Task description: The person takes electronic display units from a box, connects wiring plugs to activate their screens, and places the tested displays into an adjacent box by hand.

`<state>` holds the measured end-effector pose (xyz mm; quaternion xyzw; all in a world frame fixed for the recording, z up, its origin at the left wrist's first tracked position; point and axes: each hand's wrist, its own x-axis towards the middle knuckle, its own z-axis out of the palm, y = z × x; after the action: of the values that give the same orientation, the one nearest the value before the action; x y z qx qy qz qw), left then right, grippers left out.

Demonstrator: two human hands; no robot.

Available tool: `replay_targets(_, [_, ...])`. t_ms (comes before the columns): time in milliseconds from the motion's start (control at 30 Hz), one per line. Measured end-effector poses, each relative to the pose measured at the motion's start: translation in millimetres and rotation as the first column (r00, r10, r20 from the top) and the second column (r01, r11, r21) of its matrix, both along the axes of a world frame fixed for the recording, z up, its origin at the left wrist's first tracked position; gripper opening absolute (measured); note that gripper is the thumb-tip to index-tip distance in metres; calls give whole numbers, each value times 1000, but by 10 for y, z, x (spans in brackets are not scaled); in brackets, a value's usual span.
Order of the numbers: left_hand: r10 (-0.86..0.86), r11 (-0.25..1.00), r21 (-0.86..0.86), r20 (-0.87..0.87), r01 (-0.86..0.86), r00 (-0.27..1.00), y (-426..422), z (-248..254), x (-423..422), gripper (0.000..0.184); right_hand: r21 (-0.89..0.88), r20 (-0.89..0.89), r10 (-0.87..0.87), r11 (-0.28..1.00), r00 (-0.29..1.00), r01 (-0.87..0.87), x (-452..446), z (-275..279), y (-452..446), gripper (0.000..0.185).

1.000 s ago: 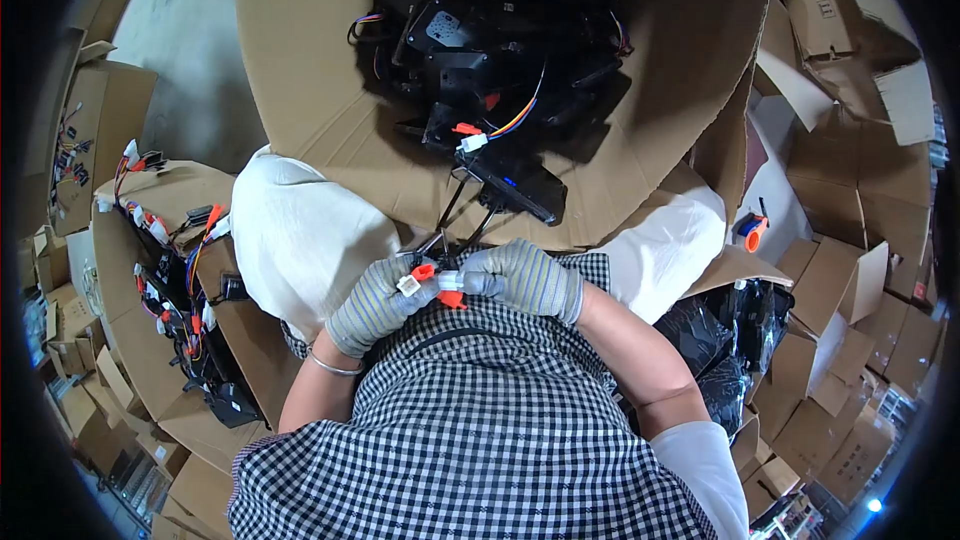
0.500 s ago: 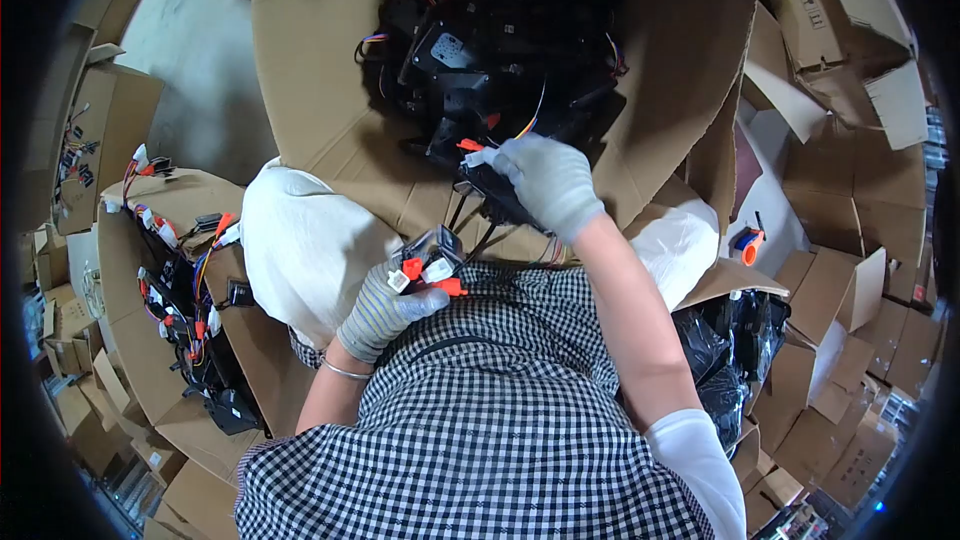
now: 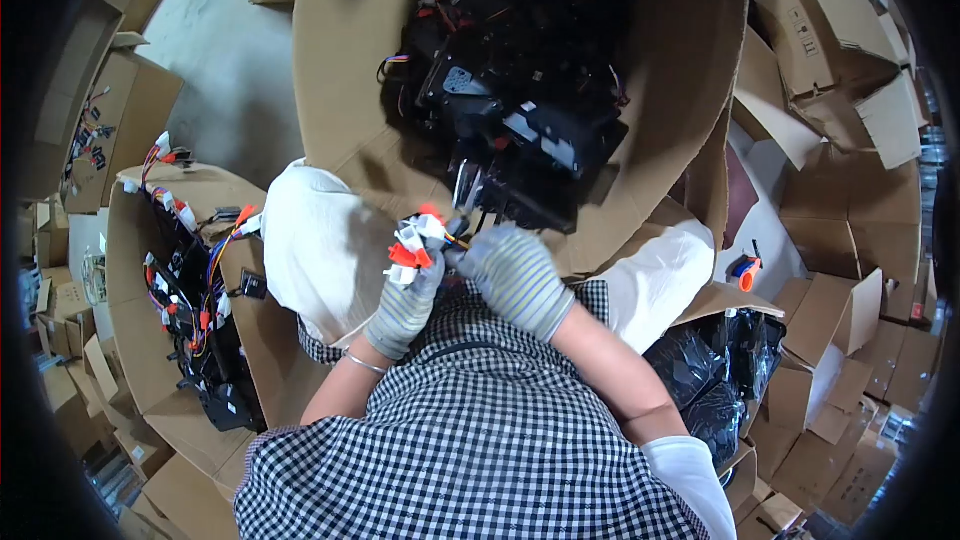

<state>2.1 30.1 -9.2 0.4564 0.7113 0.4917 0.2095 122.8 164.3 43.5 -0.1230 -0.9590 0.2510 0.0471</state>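
Note:
My left hand (image 3: 405, 308), in a striped knit glove, is closed around a bunch of red and white plug connectors (image 3: 414, 243) in front of my lap. Close beside it on the right, my right hand (image 3: 516, 278), gloved the same way, is curled with its fingertips at the short wires (image 3: 458, 240) behind those plugs. Its fingertips are partly hidden and slightly blurred. Beyond both hands, black plastic electronic units (image 3: 545, 145) lie piled in a large open cardboard carton (image 3: 345, 90) between my knees. Dark cables run from the pile towards my hands.
At left, another carton (image 3: 140, 310) holds black parts with coloured wires and plugs (image 3: 205, 310). Black plastic-wrapped packages (image 3: 715, 370) sit in a box at right. An orange tape roll (image 3: 746, 273) lies near my right knee. Cardboard boxes (image 3: 830, 190) surround me.
My right hand has come back from the carton towards my body and now meets my left hand. My left hand has risen slightly, and more white and red plugs show in it.

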Motion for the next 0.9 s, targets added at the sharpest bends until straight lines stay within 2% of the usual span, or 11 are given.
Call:
replay_targets(33, [31, 999, -42, 326, -18, 945, 53, 176, 59, 34, -115, 85, -88, 989, 993, 98, 32, -14, -152, 16])
replay_targets(200, [13, 999, 36, 330, -26, 944, -30, 152, 76, 27, -307, -292, -19, 949, 956, -75, 232, -145, -205, 21])
replay_targets(367, [-2, 999, -37, 460, 21, 888, -87, 139, 49, 25, -665, 17, -112, 741, 994, 94, 347, 209, -23, 28])
replay_targets(433, [1, 994, -110, 137, 15, 991, -43, 193, -23, 25, -740, 108, -286, 617, 952, 269, 306, 362, -37, 35])
replay_targets(500, [66, 997, -57, 491, -43, 869, -43, 187, 10, 26, -782, 79, -355, 557, 931, 279, 328, 392, 27, 37])
replay_targets(600, [9, 1000, -28, 594, 10, 805, -74, 181, 73, 27, -798, 32, -310, 564, 950, 211, 291, 376, 197, 41])
replay_targets(733, [-121, 976, -146, 262, 163, 957, -82, 73, -26, 18, -752, 122, -159, 629, 980, 196, 231, 196, 285, 31])
replay_targets(767, [-77, 966, -194, 424, 173, 903, -77, 208, -4, 21, -802, 76, -72, 587, 994, 104, 264, 172, 319, 27])
replay_targets(800, [-184, 936, -272, 170, 225, 968, -144, 2, -44, 29, -845, 23, 10, 535, 1000, 14, 287, 139, 338, 23])
replay_targets(867, [-243, 942, -171, 250, 290, 937, -33, 179, 13, 29, -855, 67, -11, 514, 998, 63, 289, 69, 278, 24])
replay_targets(900, [-237, 949, -140, 269, 281, 933, -60, 86, 31, 28, -938, 169, -26, 301, 985, 169, 322, 61, 288, 28])
